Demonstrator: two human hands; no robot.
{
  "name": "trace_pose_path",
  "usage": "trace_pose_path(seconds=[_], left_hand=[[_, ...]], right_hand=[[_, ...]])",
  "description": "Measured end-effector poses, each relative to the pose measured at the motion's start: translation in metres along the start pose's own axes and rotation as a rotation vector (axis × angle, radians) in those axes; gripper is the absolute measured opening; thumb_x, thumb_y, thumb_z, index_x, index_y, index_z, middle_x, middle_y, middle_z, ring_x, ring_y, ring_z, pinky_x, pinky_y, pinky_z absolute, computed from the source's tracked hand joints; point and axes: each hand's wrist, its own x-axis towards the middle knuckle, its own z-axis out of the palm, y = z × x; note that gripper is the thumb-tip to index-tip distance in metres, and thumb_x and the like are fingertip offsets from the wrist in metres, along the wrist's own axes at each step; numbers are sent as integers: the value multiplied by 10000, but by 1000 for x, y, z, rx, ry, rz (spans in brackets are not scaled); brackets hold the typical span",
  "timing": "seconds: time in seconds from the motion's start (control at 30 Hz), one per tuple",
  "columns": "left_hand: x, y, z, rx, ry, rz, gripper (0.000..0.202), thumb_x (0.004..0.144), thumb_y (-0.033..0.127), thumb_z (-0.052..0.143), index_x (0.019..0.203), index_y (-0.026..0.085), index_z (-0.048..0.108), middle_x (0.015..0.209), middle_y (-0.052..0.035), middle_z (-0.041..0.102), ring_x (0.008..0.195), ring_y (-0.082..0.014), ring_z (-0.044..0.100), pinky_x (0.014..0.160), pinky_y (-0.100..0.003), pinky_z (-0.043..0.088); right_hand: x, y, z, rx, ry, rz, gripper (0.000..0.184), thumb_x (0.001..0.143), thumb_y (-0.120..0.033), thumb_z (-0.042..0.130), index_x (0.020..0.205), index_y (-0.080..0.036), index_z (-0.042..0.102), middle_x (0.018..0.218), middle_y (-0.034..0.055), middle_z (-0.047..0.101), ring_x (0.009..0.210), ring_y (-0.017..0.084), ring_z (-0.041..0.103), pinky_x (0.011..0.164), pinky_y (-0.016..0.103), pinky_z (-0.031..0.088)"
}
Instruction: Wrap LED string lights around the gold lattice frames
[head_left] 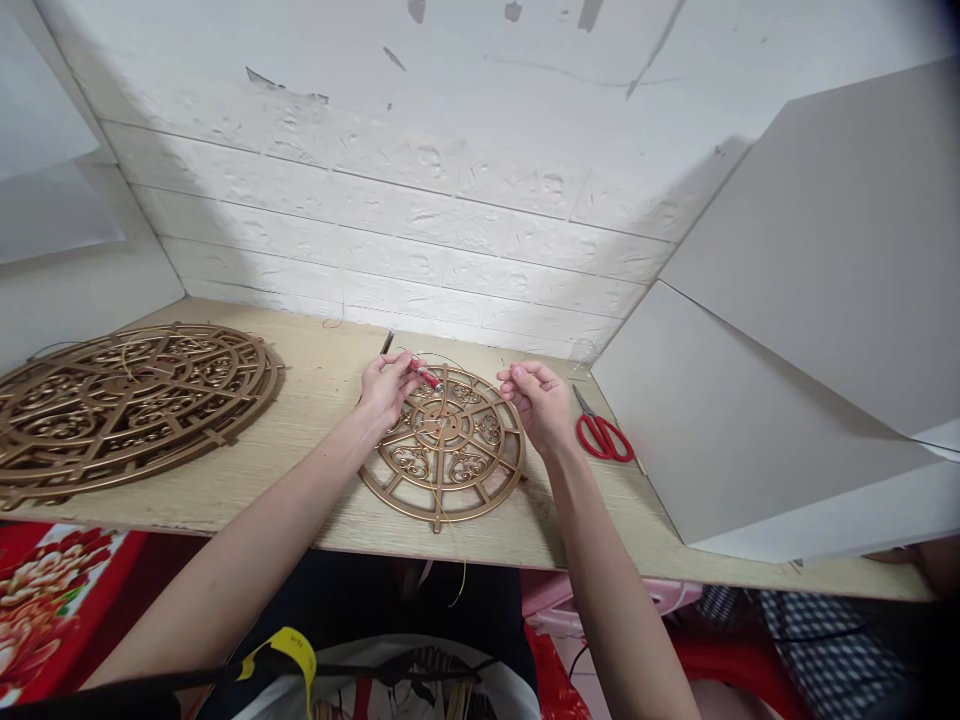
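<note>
A small round gold lattice disc point(444, 452) lies flat on the wooden table point(330, 360) in front of me. My left hand point(386, 385) hovers over the disc's far left edge, fingers pinched on a small red object point(427, 377). My right hand point(536, 398) is over the disc's far right edge, fingers curled and pinched together, seemingly on a thin gold thread point(448, 362) that arcs between the hands. A yellow thread end point(459, 585) dangles off the table's front edge.
A stack of larger gold lattice discs point(127, 395) sits at the table's left. Red-handled scissors point(602, 433) lie right of my right hand. White boards point(787, 400) lean at the right. A white brick-pattern wall point(390, 220) stands behind. Red patterned material point(45, 590) sits below left.
</note>
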Motion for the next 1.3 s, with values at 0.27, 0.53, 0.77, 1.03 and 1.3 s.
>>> trace_pose_path(seconds=[0.27,0.53,0.77,1.03,1.3], left_hand=[[-6,-1,4,48,-23,55,188,753,125,656,715,154,475,668,-31,658,673,-134,665,718,-311,539],[-8,-4,5,75,-50,55,203,731,144,679,711,158,477,645,-26,655,628,-128,655,663,-289,544],[-10,-4,8,75,-47,58,208,728,127,673,725,157,467,669,-37,659,641,-146,664,670,-316,546],[-15,-5,9,115,-80,66,202,727,137,676,730,154,474,653,-39,662,589,-129,649,578,-245,519],[-15,-9,8,124,-123,97,248,687,160,714,721,152,469,712,-33,657,673,-153,670,599,-270,529]], right_hand=[[-13,18,22,-172,-413,146,297,689,-389,752,835,-157,636,696,24,693,583,126,634,569,267,539],[-13,21,23,-187,-391,129,277,712,-393,731,774,-156,602,666,23,688,557,114,620,552,243,517],[-12,23,22,-207,-385,141,282,714,-395,729,776,-152,600,670,24,686,551,113,615,561,251,519],[-13,23,24,-192,-349,128,296,695,-357,752,774,-159,548,656,20,690,549,124,628,535,242,519],[-11,27,20,-204,-444,105,326,718,-325,739,973,-180,597,680,5,700,562,126,636,554,251,540]])
